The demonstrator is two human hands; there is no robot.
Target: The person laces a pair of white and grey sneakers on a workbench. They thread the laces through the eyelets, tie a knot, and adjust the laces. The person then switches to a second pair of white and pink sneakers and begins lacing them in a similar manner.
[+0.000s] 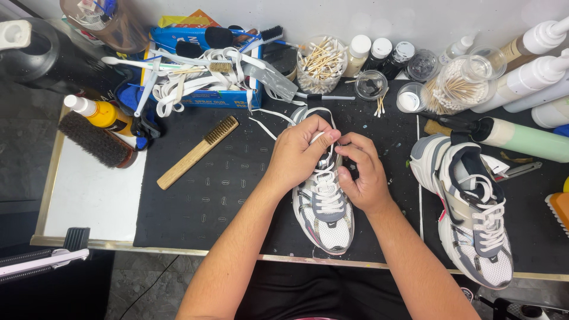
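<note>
Both hands meet over a white and grey sneaker (323,207) on the black mat (207,195) of the worktop, the left hand (299,151) pinching its white lace (317,137) and the right hand (363,172) curled just beside. A second sneaker (471,207) lies well to the right, and a wooden brush (197,152) to the left.

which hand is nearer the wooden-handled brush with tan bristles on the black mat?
Left. The left hand is on the white sneaker, right of the wooden-handled brush; the right hand sits farther right still.

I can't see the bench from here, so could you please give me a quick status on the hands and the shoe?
Left hand pinching white lace. Right hand gripping sneaker at the eyelets. Second sneaker lying apart, nothing in the way.
</note>
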